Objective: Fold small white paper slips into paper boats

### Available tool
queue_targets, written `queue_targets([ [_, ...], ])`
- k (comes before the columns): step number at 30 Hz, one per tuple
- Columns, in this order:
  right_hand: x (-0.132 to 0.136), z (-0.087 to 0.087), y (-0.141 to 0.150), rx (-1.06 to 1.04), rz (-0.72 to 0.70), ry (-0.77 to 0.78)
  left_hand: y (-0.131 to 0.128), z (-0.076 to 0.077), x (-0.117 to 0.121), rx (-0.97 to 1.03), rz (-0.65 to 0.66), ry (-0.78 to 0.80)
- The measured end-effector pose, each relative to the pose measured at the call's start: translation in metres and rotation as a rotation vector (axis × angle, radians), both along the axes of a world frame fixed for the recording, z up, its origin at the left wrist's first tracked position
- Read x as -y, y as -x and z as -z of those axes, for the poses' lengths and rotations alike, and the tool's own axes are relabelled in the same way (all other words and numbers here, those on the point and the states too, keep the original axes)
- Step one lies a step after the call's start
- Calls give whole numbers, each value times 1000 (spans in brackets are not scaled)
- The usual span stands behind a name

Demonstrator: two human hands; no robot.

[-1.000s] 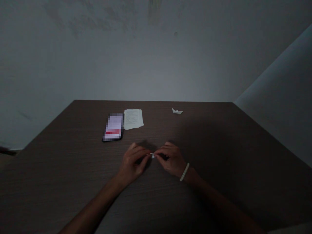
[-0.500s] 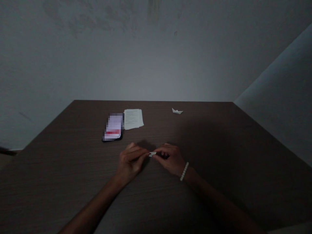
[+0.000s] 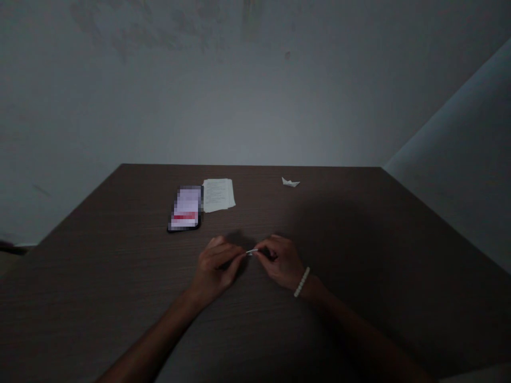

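A small folded piece of white paper (image 3: 251,251) spans the gap between my two hands, low over the middle of the table. My left hand (image 3: 216,266) pinches its left end between thumb and fingers. On the other side, my right hand (image 3: 280,260) grips the right end the same way, with a beaded bracelet (image 3: 302,282) round that wrist. Fingertips cover both ends of the paper, so only a thin, narrow strip shows. Its exact folded shape I cannot make out.
A folded paper boat (image 3: 290,182) stands near the table's far edge. A stack of printed paper sheets (image 3: 217,194) lies at the back left, touching or almost touching a phone (image 3: 186,208) with a lit screen. Behind the dark wooden table (image 3: 120,266) rises a grey wall (image 3: 255,106).
My hands have drawn slightly apart. The paper between them has turned, so it now looks thinner. The boat, sheets and phone stay where they were.
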State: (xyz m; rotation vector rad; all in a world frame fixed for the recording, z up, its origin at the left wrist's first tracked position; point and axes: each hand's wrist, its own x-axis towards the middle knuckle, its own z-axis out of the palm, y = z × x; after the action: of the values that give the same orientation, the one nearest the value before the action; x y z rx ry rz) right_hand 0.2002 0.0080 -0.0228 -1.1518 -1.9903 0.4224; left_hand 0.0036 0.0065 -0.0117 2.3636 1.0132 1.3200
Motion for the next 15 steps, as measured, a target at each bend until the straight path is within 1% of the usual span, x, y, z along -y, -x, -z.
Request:
queue_targets([
  [7, -3, 2, 0, -32, -63, 24, -1, -3, 1, 3, -11, -9],
  [12, -2, -1, 0, 7, -101, 4, -1, -2, 1, -19, 26, -23],
  [15, -2, -2, -1, 2, -111, -7, -1, -2, 1, -16, 32, 4],
])
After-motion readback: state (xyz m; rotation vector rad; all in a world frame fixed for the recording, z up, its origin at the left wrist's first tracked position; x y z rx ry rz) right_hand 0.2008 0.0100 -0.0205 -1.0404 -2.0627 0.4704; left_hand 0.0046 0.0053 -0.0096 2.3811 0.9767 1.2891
